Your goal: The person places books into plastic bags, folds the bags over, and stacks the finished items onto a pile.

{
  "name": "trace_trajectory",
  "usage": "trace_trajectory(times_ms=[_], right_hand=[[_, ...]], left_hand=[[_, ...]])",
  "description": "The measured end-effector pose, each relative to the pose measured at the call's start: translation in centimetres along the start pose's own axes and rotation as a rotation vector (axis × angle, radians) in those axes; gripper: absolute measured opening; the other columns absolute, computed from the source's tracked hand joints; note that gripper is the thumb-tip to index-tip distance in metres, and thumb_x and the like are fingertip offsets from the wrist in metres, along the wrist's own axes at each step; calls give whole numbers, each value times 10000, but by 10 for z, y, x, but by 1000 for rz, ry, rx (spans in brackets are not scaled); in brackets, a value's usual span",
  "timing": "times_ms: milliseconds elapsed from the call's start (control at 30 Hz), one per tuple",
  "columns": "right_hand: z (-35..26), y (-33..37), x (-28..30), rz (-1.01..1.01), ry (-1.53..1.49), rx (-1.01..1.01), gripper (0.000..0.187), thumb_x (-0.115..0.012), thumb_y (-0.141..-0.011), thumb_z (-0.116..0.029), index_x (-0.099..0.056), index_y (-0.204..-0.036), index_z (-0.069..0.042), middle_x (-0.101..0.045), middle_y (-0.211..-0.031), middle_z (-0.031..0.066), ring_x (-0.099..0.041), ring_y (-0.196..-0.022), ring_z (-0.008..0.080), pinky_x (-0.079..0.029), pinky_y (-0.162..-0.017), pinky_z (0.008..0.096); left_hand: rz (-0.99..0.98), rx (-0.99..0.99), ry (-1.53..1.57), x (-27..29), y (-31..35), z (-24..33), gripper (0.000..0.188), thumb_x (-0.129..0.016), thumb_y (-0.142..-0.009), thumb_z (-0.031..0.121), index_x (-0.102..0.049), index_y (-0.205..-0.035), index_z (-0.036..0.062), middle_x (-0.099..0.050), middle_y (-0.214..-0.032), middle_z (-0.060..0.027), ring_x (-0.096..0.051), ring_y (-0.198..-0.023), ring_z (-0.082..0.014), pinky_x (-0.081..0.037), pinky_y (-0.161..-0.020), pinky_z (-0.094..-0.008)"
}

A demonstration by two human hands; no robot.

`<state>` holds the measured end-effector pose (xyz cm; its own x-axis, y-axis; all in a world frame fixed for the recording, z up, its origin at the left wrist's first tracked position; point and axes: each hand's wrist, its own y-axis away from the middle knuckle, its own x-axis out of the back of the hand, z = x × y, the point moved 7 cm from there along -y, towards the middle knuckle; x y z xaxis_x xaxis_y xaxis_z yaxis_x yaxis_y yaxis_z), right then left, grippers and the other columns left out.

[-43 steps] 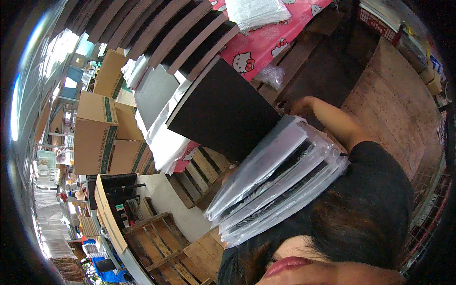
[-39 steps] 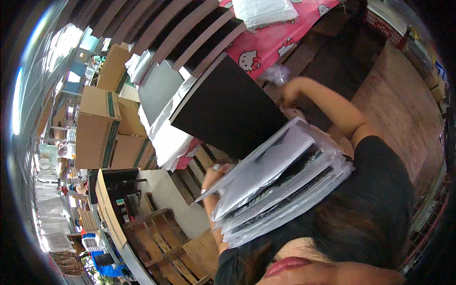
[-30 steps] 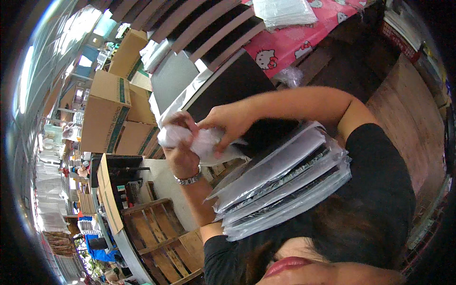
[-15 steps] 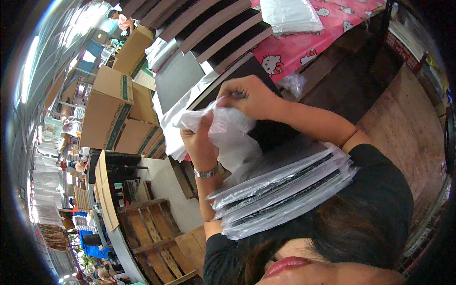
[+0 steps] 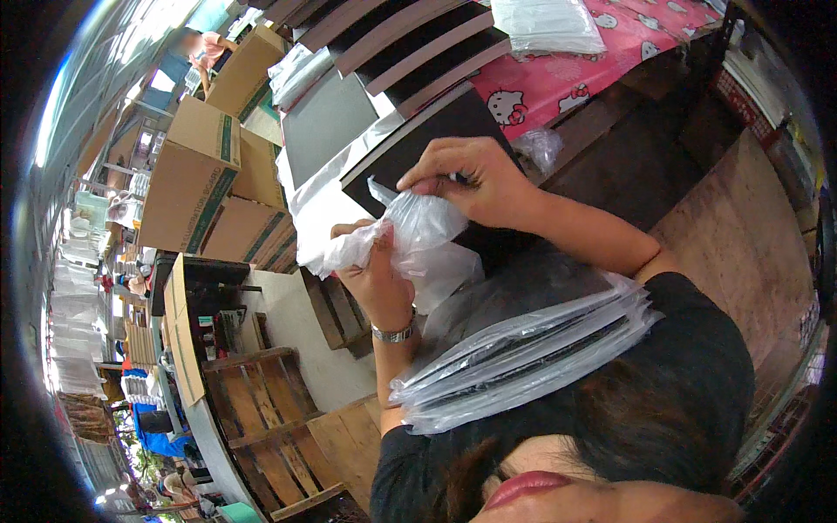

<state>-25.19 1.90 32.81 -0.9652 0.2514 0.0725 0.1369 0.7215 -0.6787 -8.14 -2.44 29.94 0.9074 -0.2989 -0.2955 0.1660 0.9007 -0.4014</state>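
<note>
A translucent white plastic bag (image 5: 425, 222) is bunched up between my two hands in front of me. My left hand (image 5: 377, 277), with a metal watch on its wrist, is closed round one gathered side of it. Above and to the right, my right hand (image 5: 475, 177) pinches another gathered part of the bag between thumb and fingers. The bag's lower part hangs down toward a stack of dark flat pieces in clear plastic sleeves (image 5: 527, 357), close against my body. Just beyond my right hand lies a black board (image 5: 410, 166).
Stacked black boards with light edges (image 5: 418, 70) rise beyond my hands. A pink patterned cloth (image 5: 540, 105) carries a pile of clear plastic (image 5: 549, 26). Cardboard boxes (image 5: 187, 179) stand at left, near a wooden pallet (image 5: 261, 401). Another person (image 5: 207, 54) is far left.
My hands have drawn slightly apart, with the left one lower. The bag's gathered part now stretches between them, and a loose tip sticks up. The view has shifted a little.
</note>
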Motion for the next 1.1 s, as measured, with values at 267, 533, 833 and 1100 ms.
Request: trace_trajectory(times_ms=[267,533,833,1100], right_hand=[[19,3,6,-30,75,-267,116,-648,-809,-115,-608,-827,-8,-622,-745,69,-601,-708,155,-468,-630,301],[14,-4,-13,-300,-82,-158,153,-682,-789,-121,-612,-889,-28,-616,-761,29,-550,-746,97,-437,-708,242],[26,-5,-7,91,-251,34,82,-620,-835,-89,-578,-798,-30,-567,-703,16,-523,-709,73,-423,-667,247],[14,46,-23,-986,-519,-190,88,-598,-834,-130,-585,-809,-46,-628,-805,66,-572,-752,145,-454,-734,313]], left_hand=[[-68,93,-80,-16,-6,10,159,-665,-741,13,-558,-859,4,-601,-774,-71,-565,-687,-121,-418,-625,-251],[-80,-25,-287,-12,1,9,282,-728,-721,3,-459,-786,55,-517,-708,8,-453,-613,-60,-374,-559,-194],[-121,80,-219,-18,1,-5,302,-741,-741,83,-513,-937,57,-512,-779,37,-457,-664,-58,-374,-585,-198],[-315,374,367,90,-17,-4,285,-553,-885,386,-523,-888,102,-568,-786,-40,-559,-710,-163,-474,-660,-345]])
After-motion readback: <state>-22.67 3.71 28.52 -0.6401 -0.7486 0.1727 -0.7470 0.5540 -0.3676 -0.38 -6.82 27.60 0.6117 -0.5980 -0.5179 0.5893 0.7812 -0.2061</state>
